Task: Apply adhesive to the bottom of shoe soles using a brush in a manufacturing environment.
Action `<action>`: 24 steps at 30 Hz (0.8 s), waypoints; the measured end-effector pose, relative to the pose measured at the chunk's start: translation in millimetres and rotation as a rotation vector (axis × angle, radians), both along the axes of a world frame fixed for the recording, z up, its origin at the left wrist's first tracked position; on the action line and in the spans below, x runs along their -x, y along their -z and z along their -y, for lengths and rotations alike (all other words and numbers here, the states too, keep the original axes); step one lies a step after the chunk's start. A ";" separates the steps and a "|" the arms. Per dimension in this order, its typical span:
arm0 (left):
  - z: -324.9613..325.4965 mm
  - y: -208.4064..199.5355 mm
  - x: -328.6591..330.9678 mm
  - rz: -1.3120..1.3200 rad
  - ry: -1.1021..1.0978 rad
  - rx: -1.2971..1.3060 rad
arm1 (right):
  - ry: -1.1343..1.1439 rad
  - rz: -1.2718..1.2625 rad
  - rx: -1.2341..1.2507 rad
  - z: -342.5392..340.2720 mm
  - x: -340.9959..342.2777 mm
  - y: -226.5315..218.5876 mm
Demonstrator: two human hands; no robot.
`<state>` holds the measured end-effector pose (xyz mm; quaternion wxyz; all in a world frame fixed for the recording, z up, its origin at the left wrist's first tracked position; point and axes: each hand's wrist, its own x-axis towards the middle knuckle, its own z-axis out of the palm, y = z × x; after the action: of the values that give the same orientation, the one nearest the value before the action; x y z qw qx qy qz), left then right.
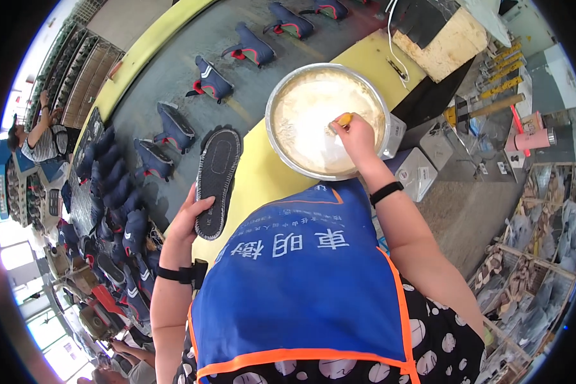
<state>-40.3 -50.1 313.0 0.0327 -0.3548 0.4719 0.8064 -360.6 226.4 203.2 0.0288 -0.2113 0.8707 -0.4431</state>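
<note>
My left hand [187, 212] grips the heel end of a dark shoe [220, 168], thumb on its underside. The flat black underside faces up, with light stitching around its edge. In my right hand [360, 136], fingers pinch a small yellow handle [345, 120]; its working end is not clear and may be a brush. This hand is over a round metal bowl [270, 131] of whitish liquid [310, 115], with beige residue along the inner wall. Glare washes out the bowl's middle, so I cannot tell whether the tool touches the liquid.
Navy and red shoe uppers [212, 82] stand in a row on a grey conveyor [192, 48] with yellow edges. More uppers [115, 185] pile up at the left. Yellow-handled tools [502, 67] and a pink cup [535, 139] lie right. Other people work at the far left and lower left.
</note>
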 end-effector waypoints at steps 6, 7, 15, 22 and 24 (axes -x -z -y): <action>-15.5 -34.0 48.4 0.027 0.114 0.041 | -0.053 0.010 0.075 12.7 -9.0 -36.8; -19.9 -35.4 57.7 0.036 0.147 0.003 | -0.053 0.011 0.082 13.2 -8.4 -50.4; -30.7 -28.8 112.8 0.089 0.458 -0.085 | -0.121 -0.294 0.146 -4.5 -4.3 -103.0; -34.8 -26.9 140.7 0.105 0.573 -0.167 | -0.548 -0.473 0.260 0.4 -43.9 -145.3; -35.7 -29.1 141.4 0.098 0.584 -0.172 | -0.527 -0.504 0.236 -0.4 -39.4 -137.3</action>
<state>-181.8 -14.4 342.1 0.3155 -0.2385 0.4816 0.7821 -321.1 226.9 340.4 -0.0979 -0.5320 0.7094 -0.4518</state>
